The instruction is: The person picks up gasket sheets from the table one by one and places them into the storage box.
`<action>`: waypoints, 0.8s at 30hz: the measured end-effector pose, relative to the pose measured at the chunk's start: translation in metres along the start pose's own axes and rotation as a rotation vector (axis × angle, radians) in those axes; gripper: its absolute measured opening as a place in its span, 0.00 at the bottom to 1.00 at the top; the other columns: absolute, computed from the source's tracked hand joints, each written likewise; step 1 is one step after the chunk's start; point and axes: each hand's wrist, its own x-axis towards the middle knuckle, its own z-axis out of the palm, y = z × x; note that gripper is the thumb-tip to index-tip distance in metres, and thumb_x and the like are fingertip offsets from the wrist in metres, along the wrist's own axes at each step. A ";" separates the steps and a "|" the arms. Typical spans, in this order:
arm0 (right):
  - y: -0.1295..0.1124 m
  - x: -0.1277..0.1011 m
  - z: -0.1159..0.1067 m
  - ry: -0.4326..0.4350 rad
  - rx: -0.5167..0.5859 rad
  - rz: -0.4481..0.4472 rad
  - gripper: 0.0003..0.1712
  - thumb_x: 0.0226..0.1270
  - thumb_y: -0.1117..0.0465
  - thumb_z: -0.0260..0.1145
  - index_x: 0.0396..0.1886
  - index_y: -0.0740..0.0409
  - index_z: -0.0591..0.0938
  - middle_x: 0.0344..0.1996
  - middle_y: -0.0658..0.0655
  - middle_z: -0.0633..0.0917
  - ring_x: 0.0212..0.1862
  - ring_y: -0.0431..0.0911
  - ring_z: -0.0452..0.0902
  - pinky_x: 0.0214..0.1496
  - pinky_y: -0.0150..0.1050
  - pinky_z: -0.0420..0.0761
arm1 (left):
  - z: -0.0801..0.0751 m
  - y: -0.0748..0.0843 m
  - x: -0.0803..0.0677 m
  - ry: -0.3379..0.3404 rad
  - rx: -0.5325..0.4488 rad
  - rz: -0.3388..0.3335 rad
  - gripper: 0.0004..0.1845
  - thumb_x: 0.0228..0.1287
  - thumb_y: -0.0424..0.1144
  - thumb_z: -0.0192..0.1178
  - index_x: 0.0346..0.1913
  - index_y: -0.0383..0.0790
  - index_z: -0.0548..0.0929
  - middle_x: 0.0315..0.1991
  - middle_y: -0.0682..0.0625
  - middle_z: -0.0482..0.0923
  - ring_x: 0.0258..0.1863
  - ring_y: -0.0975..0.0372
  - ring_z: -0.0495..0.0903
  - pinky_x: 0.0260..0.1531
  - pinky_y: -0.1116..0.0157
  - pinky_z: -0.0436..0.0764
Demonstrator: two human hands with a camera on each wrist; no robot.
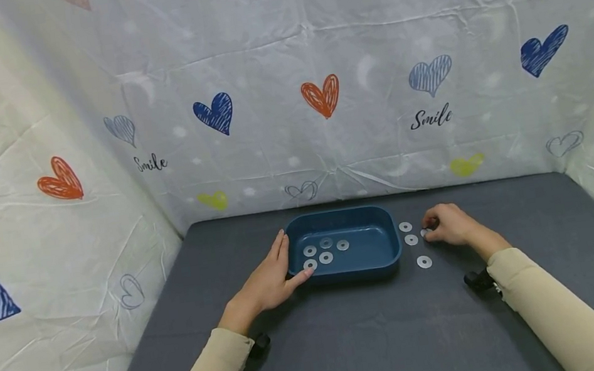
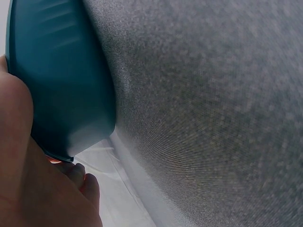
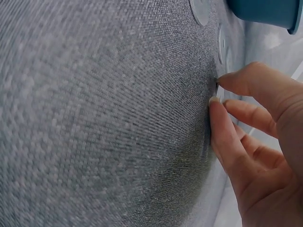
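Note:
A dark blue rectangular tray [image 1: 363, 274] stands on the table, with several flat metal washers [image 1: 326, 258] lying in its left half. My left hand [image 1: 265, 283] holds the tray's front left corner, fingers along the left wall and thumb over the front rim. In the left wrist view, the tray's outer wall [image 2: 66, 85] is beside that hand. Right of the tray, my right hand [image 1: 451, 225] pinches a washer [image 1: 426, 233] between thumb and fingertips at the tabletop. In the right wrist view, the fingers [image 3: 225, 127] partly hide this washer [image 3: 219, 93].
Three loose washers lie on the dark grey table [image 1: 353, 342] between the tray and my right hand; the nearest washer [image 1: 424, 262] is apart from the others. A pale curtain [image 1: 272, 170] printed with hearts hangs behind the table's back edge.

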 end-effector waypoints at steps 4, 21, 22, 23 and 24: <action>-0.001 0.000 0.000 -0.003 -0.003 0.016 0.11 0.60 0.62 0.75 0.39 0.64 0.87 0.36 0.59 0.85 0.41 0.54 0.79 0.47 0.53 0.79 | 0.000 0.000 0.001 0.001 -0.003 -0.003 0.58 0.70 0.73 0.49 0.82 0.32 0.43 0.84 0.40 0.34 0.80 0.46 0.50 0.74 0.47 0.60; 0.000 -0.003 0.005 0.028 0.012 -0.002 0.07 0.58 0.64 0.73 0.35 0.61 0.85 0.29 0.54 0.83 0.32 0.47 0.75 0.39 0.45 0.77 | 0.002 -0.001 0.000 -0.006 -0.002 0.000 0.57 0.71 0.72 0.49 0.82 0.32 0.41 0.84 0.41 0.32 0.81 0.46 0.49 0.74 0.47 0.60; 0.000 -0.003 0.005 0.028 0.012 -0.003 0.07 0.58 0.64 0.73 0.35 0.62 0.85 0.29 0.54 0.83 0.32 0.47 0.75 0.38 0.45 0.77 | 0.002 -0.001 0.000 -0.007 0.000 -0.001 0.57 0.71 0.73 0.48 0.82 0.32 0.40 0.84 0.41 0.32 0.81 0.46 0.49 0.74 0.47 0.60; 0.000 -0.004 0.005 0.031 0.009 -0.003 0.07 0.57 0.64 0.73 0.35 0.62 0.85 0.29 0.54 0.83 0.32 0.47 0.74 0.38 0.45 0.77 | 0.002 -0.001 0.001 -0.006 0.002 0.000 0.57 0.71 0.73 0.48 0.82 0.32 0.40 0.84 0.41 0.32 0.81 0.46 0.49 0.74 0.47 0.60; 0.000 -0.004 0.005 0.032 0.009 -0.001 0.07 0.57 0.64 0.73 0.35 0.62 0.85 0.29 0.54 0.83 0.31 0.47 0.74 0.38 0.45 0.77 | 0.002 -0.001 0.001 -0.005 0.000 0.001 0.57 0.71 0.72 0.49 0.82 0.32 0.41 0.84 0.41 0.32 0.80 0.46 0.49 0.74 0.47 0.60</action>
